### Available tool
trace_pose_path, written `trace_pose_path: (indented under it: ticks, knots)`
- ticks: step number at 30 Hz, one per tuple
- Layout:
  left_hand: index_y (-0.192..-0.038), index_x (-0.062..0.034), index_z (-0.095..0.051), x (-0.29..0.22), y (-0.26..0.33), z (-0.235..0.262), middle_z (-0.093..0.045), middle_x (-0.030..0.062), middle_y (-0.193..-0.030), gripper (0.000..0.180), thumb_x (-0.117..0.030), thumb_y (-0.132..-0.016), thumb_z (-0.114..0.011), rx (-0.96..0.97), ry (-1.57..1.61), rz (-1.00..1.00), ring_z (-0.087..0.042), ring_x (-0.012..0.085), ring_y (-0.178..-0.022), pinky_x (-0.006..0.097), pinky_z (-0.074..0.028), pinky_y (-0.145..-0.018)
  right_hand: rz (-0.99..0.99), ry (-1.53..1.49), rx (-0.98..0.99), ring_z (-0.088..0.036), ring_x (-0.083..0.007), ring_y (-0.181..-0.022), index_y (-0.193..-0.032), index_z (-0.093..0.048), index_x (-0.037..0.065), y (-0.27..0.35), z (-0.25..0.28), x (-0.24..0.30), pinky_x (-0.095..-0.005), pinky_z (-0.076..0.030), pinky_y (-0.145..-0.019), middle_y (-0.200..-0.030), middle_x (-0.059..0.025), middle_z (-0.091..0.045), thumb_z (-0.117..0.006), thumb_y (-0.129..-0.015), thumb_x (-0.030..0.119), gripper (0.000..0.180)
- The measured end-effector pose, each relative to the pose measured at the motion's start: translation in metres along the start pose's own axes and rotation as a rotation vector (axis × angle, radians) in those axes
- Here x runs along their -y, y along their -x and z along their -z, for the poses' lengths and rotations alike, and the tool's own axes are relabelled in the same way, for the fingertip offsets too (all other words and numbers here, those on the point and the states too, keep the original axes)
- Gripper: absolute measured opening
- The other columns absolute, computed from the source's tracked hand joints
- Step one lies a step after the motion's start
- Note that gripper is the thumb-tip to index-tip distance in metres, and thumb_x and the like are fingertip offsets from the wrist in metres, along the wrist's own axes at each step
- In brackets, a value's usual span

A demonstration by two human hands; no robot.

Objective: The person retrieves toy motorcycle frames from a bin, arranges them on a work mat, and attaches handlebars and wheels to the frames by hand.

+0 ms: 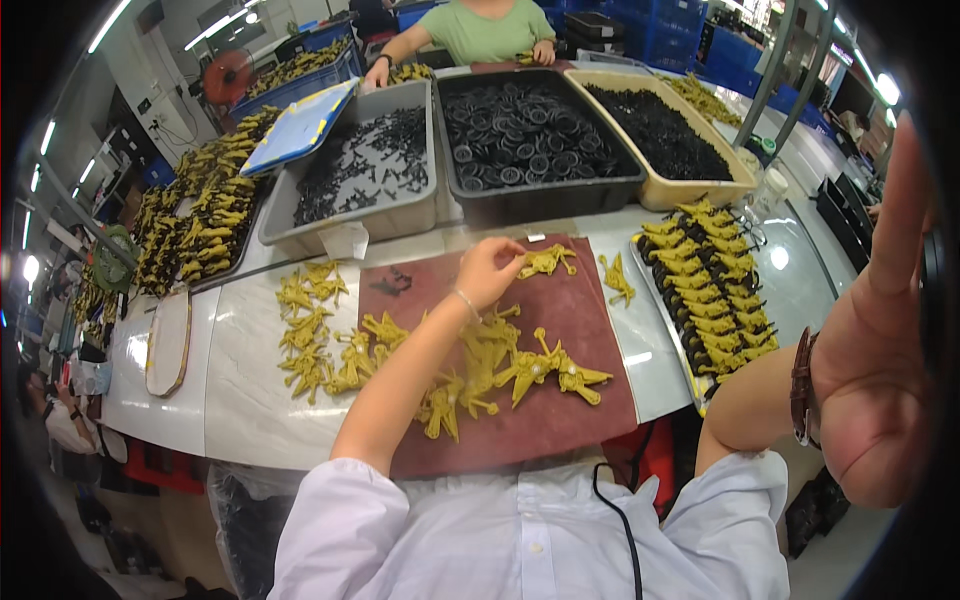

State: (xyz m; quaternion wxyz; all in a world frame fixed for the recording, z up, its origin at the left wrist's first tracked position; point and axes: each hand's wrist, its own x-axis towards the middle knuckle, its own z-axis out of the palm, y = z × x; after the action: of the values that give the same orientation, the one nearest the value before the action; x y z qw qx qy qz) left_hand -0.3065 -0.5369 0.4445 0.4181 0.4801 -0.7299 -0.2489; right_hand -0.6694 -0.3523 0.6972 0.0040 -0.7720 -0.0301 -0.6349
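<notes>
My left hand [488, 272] reaches over the maroon mat [590, 330], its thumb and fingertips pinched on the end of a yellow plastic part [548, 261] near the mat's far edge. My right hand [880, 370] is raised close to the camera at the right rim, palm showing and one digit stretched up; its other fingers are cut off by the picture's edge. Below my left hand, several similar yellow parts [540, 370] lie in a loose heap. More yellow parts [305, 330] spread off the mat's left side. Two small black pieces [390, 280] rest on the mat.
Behind the mat stand a grey bin [420, 205] of small black pieces, a black bin [540, 205] of round black discs and a cream bin [745, 185] of black pieces. A tray [690, 370] of yellow-and-black assemblies sits right. Across the table is another person [490, 35].
</notes>
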Motion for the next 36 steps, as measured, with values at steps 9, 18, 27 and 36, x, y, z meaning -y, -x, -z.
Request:
trace_pose_path:
  ticks: [9, 18, 27, 36]
  knots:
    - [-0.098, -0.0077, -0.069, 0.008, 0.012, 0.029, -0.070, 0.0102, -0.093, 0.022, -0.022, -0.082, -0.067, 0.045, 0.011, 0.105, -0.067, 0.0245, -0.090, 0.036, -0.051, -0.081, -0.188, -0.055, -0.025, -0.015, -0.0502, -0.139, -0.143, -0.039, 0.012, -0.035, -0.081, -0.036, -0.0591, -0.026, -0.110, -0.149, -0.0337, -0.016, -0.049, -0.089, 0.061, 0.074]
    - [-0.113, -0.0107, -0.066, -0.003, 0.050, 0.039, -0.067, 0.0128, -0.102, 0.043, -0.036, -0.078, -0.068, 0.445, -0.329, -0.023, -0.064, 0.0295, -0.092, 0.039, -0.049, -0.083, -0.576, -0.214, -0.044, -0.054, -0.0310, -0.117, -0.129, -0.049, -0.001, 0.044, -0.158, -0.071, -0.0417, -0.046, -0.094, -0.129, -0.0205, -0.053, -0.062, -0.086, 0.010, 0.046]
    - [-0.089, -0.0102, -0.065, -0.026, 0.050, 0.025, -0.064, 0.0078, -0.089, 0.022, -0.029, -0.078, -0.068, 0.259, -0.377, 0.037, -0.062, 0.0270, -0.085, 0.044, -0.044, -0.077, -1.277, 0.005, 0.143, -0.062, -0.0217, -0.104, -0.109, -0.064, -0.001, 0.199, -0.188, -0.062, -0.0316, -0.047, -0.090, -0.105, -0.0122, -0.066, -0.065, -0.085, 0.009, 0.026]
    - [-0.088, -0.0041, -0.060, -0.057, 0.064, 0.022, -0.059, 0.0105, -0.093, 0.012, -0.006, -0.079, -0.066, 0.001, -0.029, -0.194, -0.063, 0.0278, -0.084, 0.036, -0.051, -0.073, -0.951, 0.227, 0.277, -0.061, -0.0299, -0.106, -0.116, -0.061, 0.003, 0.193, -0.205, -0.089, -0.0368, -0.047, -0.094, -0.116, -0.0165, -0.062, -0.066, -0.080, 0.006, 0.037]
